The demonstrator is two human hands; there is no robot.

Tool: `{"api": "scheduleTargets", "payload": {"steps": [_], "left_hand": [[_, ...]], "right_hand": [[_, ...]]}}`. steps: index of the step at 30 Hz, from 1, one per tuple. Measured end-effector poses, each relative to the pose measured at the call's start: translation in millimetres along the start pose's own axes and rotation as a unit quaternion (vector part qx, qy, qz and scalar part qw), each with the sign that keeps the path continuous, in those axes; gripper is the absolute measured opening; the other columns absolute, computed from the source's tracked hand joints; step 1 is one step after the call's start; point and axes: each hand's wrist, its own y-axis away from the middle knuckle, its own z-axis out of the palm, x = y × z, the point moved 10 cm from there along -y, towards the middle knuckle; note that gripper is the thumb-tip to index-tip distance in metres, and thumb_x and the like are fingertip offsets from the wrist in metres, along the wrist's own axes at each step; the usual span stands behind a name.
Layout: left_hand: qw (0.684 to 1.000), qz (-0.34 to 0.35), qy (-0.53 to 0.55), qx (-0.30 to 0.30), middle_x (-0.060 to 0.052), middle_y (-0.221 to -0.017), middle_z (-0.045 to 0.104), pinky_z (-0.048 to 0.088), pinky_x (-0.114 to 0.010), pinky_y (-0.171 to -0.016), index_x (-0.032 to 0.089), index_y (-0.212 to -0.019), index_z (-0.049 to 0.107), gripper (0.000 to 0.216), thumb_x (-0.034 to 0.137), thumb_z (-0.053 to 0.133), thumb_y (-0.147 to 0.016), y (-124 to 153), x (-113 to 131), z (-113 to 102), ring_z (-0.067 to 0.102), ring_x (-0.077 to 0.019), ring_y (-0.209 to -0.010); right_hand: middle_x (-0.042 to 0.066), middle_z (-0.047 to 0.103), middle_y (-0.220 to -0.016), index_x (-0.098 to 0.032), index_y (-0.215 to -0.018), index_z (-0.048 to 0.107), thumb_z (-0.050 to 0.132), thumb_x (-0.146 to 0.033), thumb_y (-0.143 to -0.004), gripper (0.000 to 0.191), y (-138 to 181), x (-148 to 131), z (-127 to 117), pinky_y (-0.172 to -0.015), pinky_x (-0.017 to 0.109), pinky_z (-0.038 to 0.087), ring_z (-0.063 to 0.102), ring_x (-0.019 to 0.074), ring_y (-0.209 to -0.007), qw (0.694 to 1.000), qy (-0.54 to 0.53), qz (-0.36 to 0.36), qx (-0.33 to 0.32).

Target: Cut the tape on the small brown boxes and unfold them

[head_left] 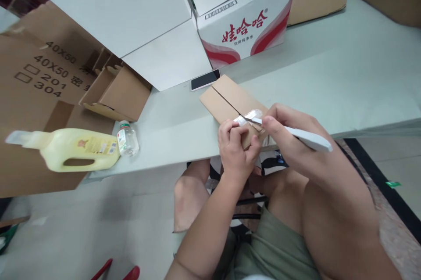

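Note:
A small brown cardboard box (pixel 230 91) lies at the table's front edge, with a dark slit running between its top flaps. Clear tape (pixel 255 115) crosses the flaps near the closest end. My left hand (pixel 235 144) grips that near end, fingers curled over the cardboard beside the tape. In my right hand (pixel 286 126) is a white-handled knife (pixel 307 137), its handle pointing back to the right. The thin blade reaches the tape at the slit; how deep it goes I cannot tell.
Behind the box lie a phone (pixel 205 80) and a white-and-red carton (pixel 245 30), with large white boxes (pixel 131 3) alongside. To the left are a yellow jug (pixel 82 148), a small clear bottle (pixel 127 139) and an open cardboard box (pixel 121 91). My legs are under the table edge.

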Motion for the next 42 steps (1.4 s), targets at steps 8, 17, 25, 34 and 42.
{"api": "scheduleTargets", "payload": {"steps": [8, 17, 25, 34, 42], "left_hand": [[1.000, 0.002, -0.009, -0.004, -0.010, -0.112, 0.054, 0.048, -0.045, -0.101, 0.023, -0.100, 0.054, 0.016, 0.038, 0.055, -0.096, -0.4, -0.6, -1.2, 0.054, -0.0250, -0.117], [0.999, -0.014, 0.035, -0.007, -0.008, -0.116, 0.052, 0.044, -0.046, -0.109, 0.024, -0.113, 0.050, 0.041, 0.041, 0.074, -0.084, 6.1, -17.3, -17.9, 0.052, -0.0253, -0.125], [0.968, -0.186, 0.127, 0.114, -0.007, -0.127, 0.051, 0.041, -0.037, -0.111, 0.027, -0.116, 0.047, 0.051, 0.027, 0.079, -0.076, 39.4, -107.2, -106.3, 0.054, -0.0184, -0.125], [0.784, -0.519, 0.268, 0.210, 0.002, -0.094, 0.064, 0.051, -0.025, -0.070, 0.027, -0.102, 0.058, 0.040, 0.020, 0.072, -0.065, 104.1, -201.8, -127.5, 0.061, -0.0112, -0.075], [0.817, -0.484, 0.258, 0.179, -0.006, -0.103, 0.073, 0.052, -0.033, -0.085, 0.021, -0.093, 0.069, 0.028, 0.039, 0.063, -0.072, 110.6, -217.1, -111.6, 0.064, -0.0239, -0.109]], "right_hand": [[-0.004, 0.049, -0.054, -0.021, -0.065, 0.050, 0.054, -0.039, -0.095, 0.034, -1.0, 7.5, -1.0, -0.047, 0.024, 0.028, 0.043, 0.0101, -0.050, 0.998, -0.056, 0.004, 0.020], [-0.005, 0.053, -0.057, -0.022, -0.084, 0.059, 0.063, -0.034, -0.086, 0.012, -0.7, 27.6, -50.8, -0.046, 0.026, 0.037, 0.049, 0.0118, -0.047, 0.940, -0.173, -0.088, 0.280], [0.023, 0.061, -0.139, -0.014, -0.147, 0.048, 0.073, -0.030, -0.073, 0.080, -50.8, 125.9, 30.9, -0.097, 0.052, 0.051, 0.062, 0.0401, -0.122, 0.973, 0.171, 0.152, -0.021], [0.018, 0.039, -0.162, -0.016, -0.123, 0.073, 0.065, -0.030, -0.082, 0.043, -44.0, 116.1, 72.1, -0.120, 0.065, 0.026, 0.022, 0.0468, -0.155, 0.943, 0.277, 0.124, -0.135], [0.015, 0.041, -0.162, -0.019, -0.152, 0.045, 0.074, -0.040, -0.073, 0.086, -34.4, 68.0, 122.6, -0.124, 0.061, 0.020, 0.021, 0.0421, -0.156, 0.966, 0.087, -0.061, -0.234]]}}
